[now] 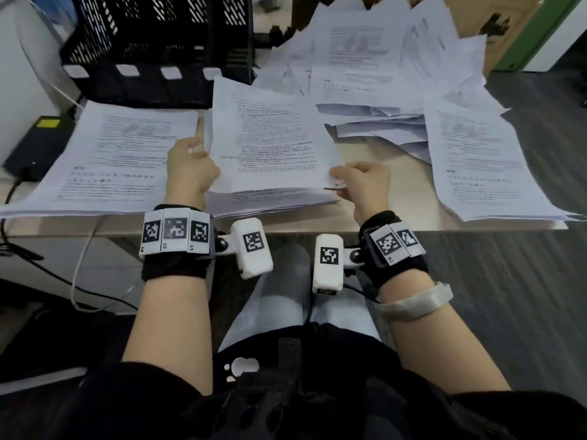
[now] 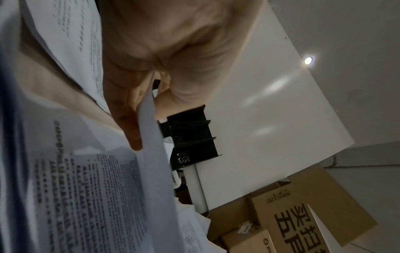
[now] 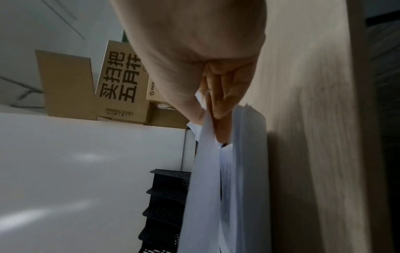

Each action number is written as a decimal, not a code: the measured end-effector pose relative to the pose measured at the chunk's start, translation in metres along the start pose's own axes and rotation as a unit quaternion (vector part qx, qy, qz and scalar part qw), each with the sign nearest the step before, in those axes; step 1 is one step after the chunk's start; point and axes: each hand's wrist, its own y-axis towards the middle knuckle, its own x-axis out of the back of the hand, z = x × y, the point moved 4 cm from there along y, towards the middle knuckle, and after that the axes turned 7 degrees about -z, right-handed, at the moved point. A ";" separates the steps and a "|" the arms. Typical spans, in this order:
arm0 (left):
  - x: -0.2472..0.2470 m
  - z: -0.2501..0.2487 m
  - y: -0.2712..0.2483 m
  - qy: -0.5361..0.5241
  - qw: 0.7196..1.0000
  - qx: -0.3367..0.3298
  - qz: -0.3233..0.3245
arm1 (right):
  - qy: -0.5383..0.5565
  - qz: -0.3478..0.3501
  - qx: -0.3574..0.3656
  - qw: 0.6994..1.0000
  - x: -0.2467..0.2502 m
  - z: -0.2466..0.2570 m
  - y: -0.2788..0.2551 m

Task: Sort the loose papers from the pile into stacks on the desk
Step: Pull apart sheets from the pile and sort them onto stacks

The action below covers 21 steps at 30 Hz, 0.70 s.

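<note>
- The left hand point(image 1: 190, 166) pinches the left edge of a printed sheet point(image 1: 273, 138), which is lifted and tilted above the middle stack point(image 1: 273, 201) on the desk point(image 1: 381, 154)
- In the left wrist view the thumb lies on one side of the sheet's edge and the fingers point(image 2: 129, 119) on the other side
- The right hand point(image 1: 365, 185) pinches the near right corner of the same sheet; in the right wrist view the thumb and the curled fingers point(image 3: 218, 102) close on the paper's edge
- The middle stack lies under the sheet, near the desk's front edge, between the two hands
- A second stack point(image 1: 108, 160) lies flat at the left, just beside the left hand
- A third stack point(image 1: 482, 166) lies at the right, and its near edge reaches over the desk's edge
- The loose pile point(image 1: 374, 71) spreads over the far right part of the desk, the sheets lying at many angles and overlapping
- A black mesh file rack point(image 1: 152, 42) stands at the far left, behind the left stack
- Cardboard boxes point(image 2: 303, 219) stand behind the desk
</note>
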 end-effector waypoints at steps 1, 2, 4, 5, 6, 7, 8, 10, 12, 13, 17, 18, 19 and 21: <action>0.002 0.003 0.003 0.007 1.000 0.000 -0.003 | -0.020 0.005 0.008 1.000 -0.002 -0.001 0.001; 0.003 0.005 0.005 0.014 1.000 0.002 -0.006 | -0.039 0.009 0.016 0.999 -0.004 -0.002 0.002; 0.007 0.010 0.008 0.022 1.000 0.002 -0.019 | -0.071 0.022 0.028 0.997 -0.009 -0.004 0.003; 0.008 0.012 0.009 0.026 0.999 0.000 -0.025 | -0.082 0.030 0.031 0.996 -0.011 -0.005 0.004; 0.010 0.014 0.010 0.033 0.999 -0.002 -0.032 | -0.093 0.038 0.033 0.994 -0.013 -0.007 0.004; 0.012 0.015 0.011 0.042 0.998 -0.006 -0.036 | -0.104 0.047 0.034 0.993 -0.015 -0.008 0.004; 0.013 0.015 0.011 0.051 0.998 -0.011 -0.039 | -0.112 0.055 0.034 0.992 -0.017 -0.010 0.004; 0.013 0.015 0.011 0.068 0.997 -0.019 -0.039 | -0.114 0.064 0.035 0.991 -0.018 -0.012 0.004; 0.013 0.013 0.008 0.079 0.996 -0.028 -0.041 | -0.116 0.058 0.039 0.991 -0.018 -0.013 0.004; 0.013 0.010 0.007 0.086 0.995 -0.037 -0.042 | -0.121 0.052 0.043 0.990 -0.017 -0.011 0.004; 0.004 -0.010 0.004 0.122 0.989 -0.080 -0.019 | -0.128 0.037 0.074 0.988 -0.010 -0.001 0.007; -0.001 -0.016 0.002 0.123 0.989 -0.086 -0.005 | -0.126 0.033 0.081 0.988 -0.008 0.003 0.009; -0.007 -0.022 -0.001 0.125 0.988 -0.093 0.012 | -0.122 0.033 0.087 0.988 -0.005 0.009 0.011; -0.021 -0.036 -0.007 0.134 0.984 -0.112 0.043 | -0.119 0.033 0.101 0.987 0.000 0.023 0.015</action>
